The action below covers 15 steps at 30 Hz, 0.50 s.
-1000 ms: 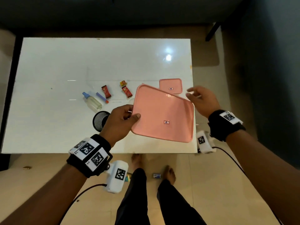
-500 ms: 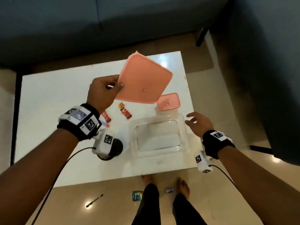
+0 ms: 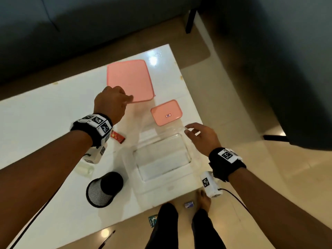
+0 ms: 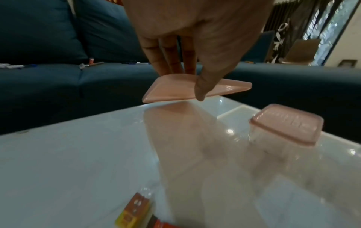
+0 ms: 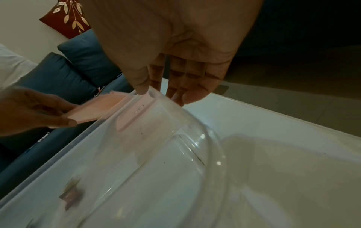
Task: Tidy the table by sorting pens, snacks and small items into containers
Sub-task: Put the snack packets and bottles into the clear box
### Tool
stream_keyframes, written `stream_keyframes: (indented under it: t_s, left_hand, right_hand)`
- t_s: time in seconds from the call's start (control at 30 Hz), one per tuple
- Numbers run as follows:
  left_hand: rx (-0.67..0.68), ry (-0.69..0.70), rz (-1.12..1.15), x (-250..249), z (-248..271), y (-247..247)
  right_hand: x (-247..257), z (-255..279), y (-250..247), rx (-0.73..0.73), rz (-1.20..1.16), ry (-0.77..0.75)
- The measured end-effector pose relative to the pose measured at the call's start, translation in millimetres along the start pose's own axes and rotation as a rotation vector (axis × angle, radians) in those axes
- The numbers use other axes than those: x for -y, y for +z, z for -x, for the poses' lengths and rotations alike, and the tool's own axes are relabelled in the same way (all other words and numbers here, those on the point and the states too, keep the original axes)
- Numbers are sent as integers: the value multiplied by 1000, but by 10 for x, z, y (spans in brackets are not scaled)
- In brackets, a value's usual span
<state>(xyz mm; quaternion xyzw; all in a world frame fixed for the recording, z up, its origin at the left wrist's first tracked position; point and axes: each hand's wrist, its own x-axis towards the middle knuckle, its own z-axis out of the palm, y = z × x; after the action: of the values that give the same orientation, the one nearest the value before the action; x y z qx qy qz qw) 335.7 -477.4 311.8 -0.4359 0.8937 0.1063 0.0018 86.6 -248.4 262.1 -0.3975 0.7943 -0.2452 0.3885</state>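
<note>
The left hand (image 3: 110, 103) pinches the big pink lid (image 3: 130, 79) by its near corner, thumb on top and fingers (image 4: 170, 61) beneath, holding it just above the table (image 3: 45, 112) out at twelve o'clock. It looks a thin, light, slightly bendy sheet of plastic, so an edge grip seems enough. The right hand (image 3: 201, 136) has its fingers closed lightly on the far rim of the clear container (image 3: 161, 159), at about one o'clock of it. That tub is open, smooth and probably slippery; the rim is the sensible place to hold it. Beyond it sits a smaller container with its own pink lid (image 3: 166, 112) on. A red snack (image 3: 117, 136) lies at ten o'clock of the tub, a mesh cup (image 3: 104, 188) at eight. The left forearm hides whatever else lies beneath it, and a pale blurred thing there I cannot identify.
</note>
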Motion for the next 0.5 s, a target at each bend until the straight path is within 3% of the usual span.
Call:
stream_keyframes:
  t_s: [0.33, 0.5]
  left_hand:
    - [218, -118, 42, 111, 114, 376]
    - [168, -185, 240, 107, 308, 244]
  right_hand:
    - [9, 28, 15, 29, -12, 59]
    - [214, 47, -52, -22, 136, 6]
